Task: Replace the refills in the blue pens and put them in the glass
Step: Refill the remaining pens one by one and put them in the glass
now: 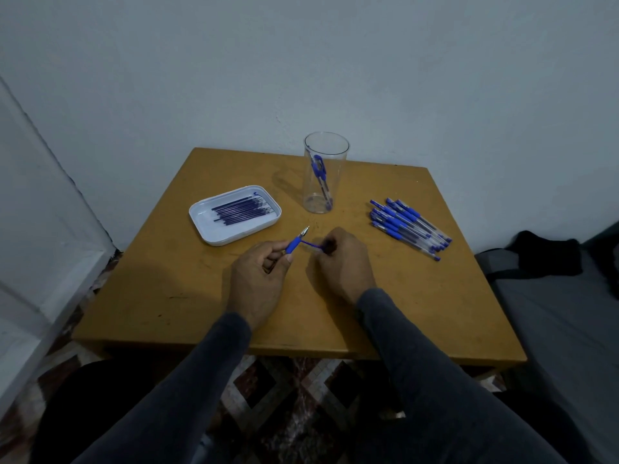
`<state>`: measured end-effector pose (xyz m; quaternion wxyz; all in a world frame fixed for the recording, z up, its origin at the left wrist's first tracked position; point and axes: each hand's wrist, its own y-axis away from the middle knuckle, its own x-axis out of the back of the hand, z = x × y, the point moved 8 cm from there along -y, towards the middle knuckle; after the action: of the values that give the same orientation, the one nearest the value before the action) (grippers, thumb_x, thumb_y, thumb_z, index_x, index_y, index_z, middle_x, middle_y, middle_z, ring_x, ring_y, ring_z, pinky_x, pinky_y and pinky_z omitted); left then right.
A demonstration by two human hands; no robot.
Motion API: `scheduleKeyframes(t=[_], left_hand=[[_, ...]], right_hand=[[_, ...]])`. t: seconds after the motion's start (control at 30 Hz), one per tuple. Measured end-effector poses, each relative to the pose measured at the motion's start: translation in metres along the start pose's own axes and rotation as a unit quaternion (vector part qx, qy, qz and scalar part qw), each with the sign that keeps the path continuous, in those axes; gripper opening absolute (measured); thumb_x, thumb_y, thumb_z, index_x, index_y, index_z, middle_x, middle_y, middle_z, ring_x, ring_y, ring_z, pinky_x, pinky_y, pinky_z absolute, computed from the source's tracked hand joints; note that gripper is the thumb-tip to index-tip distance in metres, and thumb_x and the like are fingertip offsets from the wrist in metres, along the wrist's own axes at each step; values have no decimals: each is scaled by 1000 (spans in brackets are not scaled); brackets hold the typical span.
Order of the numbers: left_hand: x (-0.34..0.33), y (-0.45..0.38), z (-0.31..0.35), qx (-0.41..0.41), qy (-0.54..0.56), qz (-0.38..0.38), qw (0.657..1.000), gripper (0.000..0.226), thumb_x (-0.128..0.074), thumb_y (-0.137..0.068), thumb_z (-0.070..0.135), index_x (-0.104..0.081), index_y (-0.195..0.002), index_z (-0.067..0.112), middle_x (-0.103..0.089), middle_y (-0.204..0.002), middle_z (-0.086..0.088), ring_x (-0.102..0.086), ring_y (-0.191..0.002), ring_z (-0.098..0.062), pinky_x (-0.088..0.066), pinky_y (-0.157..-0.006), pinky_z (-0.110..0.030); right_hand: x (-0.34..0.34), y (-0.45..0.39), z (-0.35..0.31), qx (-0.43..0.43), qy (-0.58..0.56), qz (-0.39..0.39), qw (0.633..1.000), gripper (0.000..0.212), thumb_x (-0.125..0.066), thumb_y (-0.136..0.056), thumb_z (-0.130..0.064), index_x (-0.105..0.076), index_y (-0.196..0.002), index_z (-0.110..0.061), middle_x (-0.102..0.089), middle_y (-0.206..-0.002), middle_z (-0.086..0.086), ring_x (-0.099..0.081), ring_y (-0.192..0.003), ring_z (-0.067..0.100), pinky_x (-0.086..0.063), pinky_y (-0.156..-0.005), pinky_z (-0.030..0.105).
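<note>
A: What are the hands doing?

B: The left hand [259,279] pinches a pen tip [296,242], the blue grip section with its metal point aimed toward the glass [325,177]. The right hand [341,259] is curled around something blue; a thin blue refill [311,244] runs between the two hands. What exactly sits inside the right fist, I cannot tell.

A: And where is that relative to the glass?

B: On the near side of the glass, just above the wooden table [201,313].

A: Anything in the glass?

B: One blue pen [321,177], leaning inside it. The glass stands upright.

A: The rest of the pens?

B: A pile of blue pens [408,226] lies to the right of the glass, on the table, apart from it.

A: Refills?

B: A bundle of dark refills [239,211] lies in a white tray [214,234] to the left of the glass.
</note>
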<state>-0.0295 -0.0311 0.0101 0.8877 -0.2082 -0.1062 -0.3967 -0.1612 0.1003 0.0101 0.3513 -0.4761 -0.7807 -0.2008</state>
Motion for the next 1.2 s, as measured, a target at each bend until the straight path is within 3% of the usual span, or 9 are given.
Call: scheduleKeyframes(t=[0.13, 0.3, 0.47, 0.73, 1.0, 1.2], left_hand=[[-2, 0, -1, -4, 0, -3, 1000, 26, -69, -93, 17, -71, -119, 23, -69, -102, 12, -63, -91, -1, -53, -79, -17], [-4, 0, 2, -16, -4, -13, 1000, 26, -70, -93, 15, -72, -118, 23, -69, -104, 12, -61, -92, 5, -48, -77, -8], [-5, 1, 6, -29, -9, -20, 999, 27, -70, -93, 13, -72, -118, 21, -66, -102, 13, -59, -92, 9, -45, -77, -5], [-6, 1, 5, -30, -19, -39, 999, 28, -70, -93, 16, -72, -120, 24, -67, -98, 16, -60, -92, 4, -46, -78, -7], [-7, 2, 8, -52, -20, -47, 997, 29, -72, -91, 12, -72, -118, 22, -68, -90, 7, -60, -86, -7, -47, -72, -12], [-7, 1, 6, -58, -25, -46, 997, 26, -74, -89, 12, -75, -114, 20, -68, -86, 10, -62, -82, -9, -48, -71, -14]], right_hand=[[15, 4, 2, -21, -187, 37, 981, 5, -72, -91, -13, -69, -93, -17, -65, -90, -3, -59, -82, 10, -47, -70, 23], [27, 9, -1, -46, -405, 31, 913, 8, -61, -99, -5, -62, -105, -10, -72, -101, 13, -68, -72, 17, -54, -49, 30], [31, 11, -10, -9, -388, 41, 921, 15, -56, -102, -5, -64, -113, -12, -70, -94, 14, -66, -68, 14, -55, -46, 32], [15, 17, -18, 6, -338, -29, 941, 12, -61, -101, -7, -65, -112, -9, -74, -92, 17, -72, -73, 24, -60, -51, 38], [12, 16, -15, -22, -357, -85, 930, 13, -61, -101, -6, -61, -114, -4, -76, -88, 19, -76, -78, 35, -61, -54, 37], [11, 20, -15, -30, -391, -103, 914, 16, -59, -100, 0, -58, -116, 3, -74, -90, 26, -76, -75, 32, -60, -51, 33]])
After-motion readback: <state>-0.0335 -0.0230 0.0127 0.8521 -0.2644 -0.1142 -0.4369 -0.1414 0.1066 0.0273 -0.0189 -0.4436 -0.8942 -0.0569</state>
